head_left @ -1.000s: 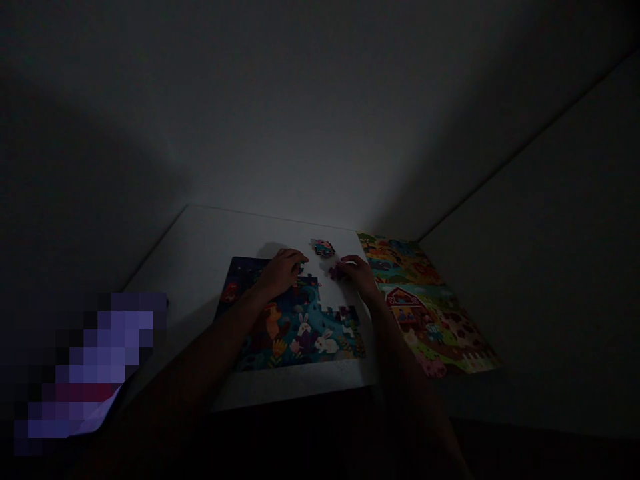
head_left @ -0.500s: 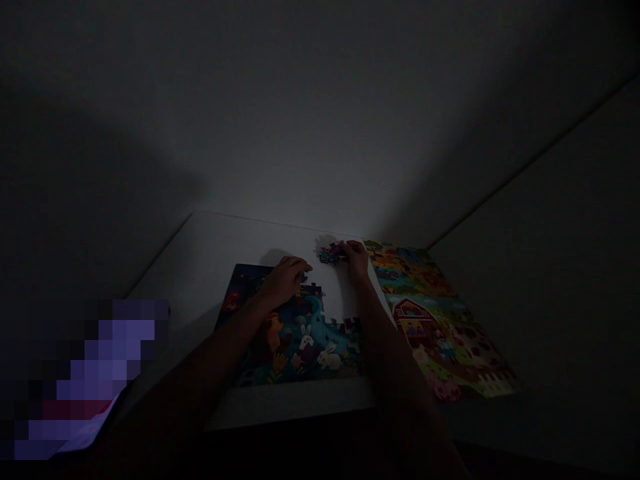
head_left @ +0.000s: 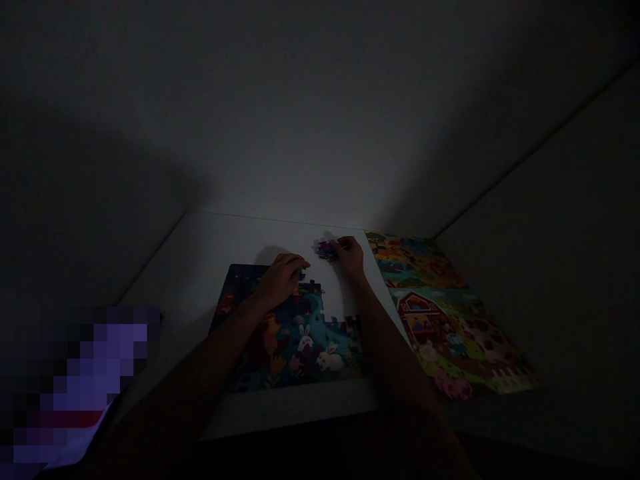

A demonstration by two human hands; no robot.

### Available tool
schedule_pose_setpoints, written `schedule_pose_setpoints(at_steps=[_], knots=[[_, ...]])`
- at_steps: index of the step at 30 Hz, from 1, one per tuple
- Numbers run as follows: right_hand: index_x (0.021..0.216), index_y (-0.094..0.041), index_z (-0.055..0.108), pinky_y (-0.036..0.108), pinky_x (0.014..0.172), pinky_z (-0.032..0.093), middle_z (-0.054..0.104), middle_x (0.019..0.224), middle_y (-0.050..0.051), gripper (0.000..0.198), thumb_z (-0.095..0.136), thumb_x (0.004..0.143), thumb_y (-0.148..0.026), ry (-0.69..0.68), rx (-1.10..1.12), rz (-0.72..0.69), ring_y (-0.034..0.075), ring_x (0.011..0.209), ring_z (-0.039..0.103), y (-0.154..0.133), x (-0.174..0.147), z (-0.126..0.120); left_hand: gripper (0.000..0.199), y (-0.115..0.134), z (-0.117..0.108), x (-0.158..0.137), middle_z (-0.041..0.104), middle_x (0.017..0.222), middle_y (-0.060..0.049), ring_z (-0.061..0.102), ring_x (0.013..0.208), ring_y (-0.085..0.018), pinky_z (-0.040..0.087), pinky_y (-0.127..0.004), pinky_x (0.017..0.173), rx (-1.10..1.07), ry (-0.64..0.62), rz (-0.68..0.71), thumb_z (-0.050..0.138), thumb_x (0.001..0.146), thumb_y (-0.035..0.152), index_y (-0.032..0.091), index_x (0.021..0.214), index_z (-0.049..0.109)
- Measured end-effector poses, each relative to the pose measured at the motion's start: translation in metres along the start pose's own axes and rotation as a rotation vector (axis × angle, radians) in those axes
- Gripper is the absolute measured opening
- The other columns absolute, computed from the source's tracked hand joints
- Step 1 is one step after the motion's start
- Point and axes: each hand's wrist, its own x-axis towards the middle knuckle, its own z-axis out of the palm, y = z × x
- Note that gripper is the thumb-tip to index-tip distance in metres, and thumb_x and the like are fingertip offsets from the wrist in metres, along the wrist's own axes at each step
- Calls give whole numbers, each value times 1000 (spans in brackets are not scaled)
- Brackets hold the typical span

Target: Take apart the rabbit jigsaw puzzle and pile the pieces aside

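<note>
A partly built jigsaw puzzle (head_left: 295, 340) with rabbits and flowers lies on a white table (head_left: 210, 247). My left hand (head_left: 283, 277) rests on the puzzle's upper edge, fingers curled over the pieces there. My right hand (head_left: 350, 255) reaches to the far side of the table and touches a small pile of loose puzzle pieces (head_left: 325, 250). The room is very dark, so whether the fingers pinch a piece is unclear.
A finished farm picture with a red barn (head_left: 440, 313) lies to the right of the puzzle, hanging past the table's right edge. A blurred purple patch (head_left: 80, 380) sits at the lower left. Dark walls rise behind the table.
My right hand has moved from beside the puzzle's gap up to the loose pieces at the far edge. The left hand has stayed on the puzzle. The view shifted slightly.
</note>
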Motion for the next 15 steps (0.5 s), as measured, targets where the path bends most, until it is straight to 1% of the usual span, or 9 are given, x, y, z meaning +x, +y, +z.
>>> schedule_pose_setpoints(at_steps=[5,11,13,15], knots=[[82,-19,61,30,69,46,65,80,4,31,65,73,-48,49,-97,-26,19,74,60,-3,-2,2,34,-1,0,-1,66,110,-7,55,110,-22,46,-41,100,-11,1,-10,47,85,4,20,107,69],[78,-19,63,31,72,46,67,80,5,29,64,76,-48,33,-188,-26,20,77,61,-8,-8,2,38,-1,-2,0,66,112,-7,54,112,-22,44,-42,102,-10,-12,-41,46,81,3,19,107,69],[77,-19,63,32,74,46,67,82,6,28,63,76,-47,34,-201,-20,21,79,61,-13,-9,1,37,-1,-3,0,66,112,-7,54,112,-22,44,-42,103,-17,-11,-51,47,81,4,19,107,69],[77,-18,64,33,77,47,67,86,8,26,61,77,-43,46,-191,0,21,81,61,-24,-9,-3,36,1,-4,1,66,112,-6,54,112,-23,43,-43,103,-24,-8,-62,48,81,5,20,106,69]])
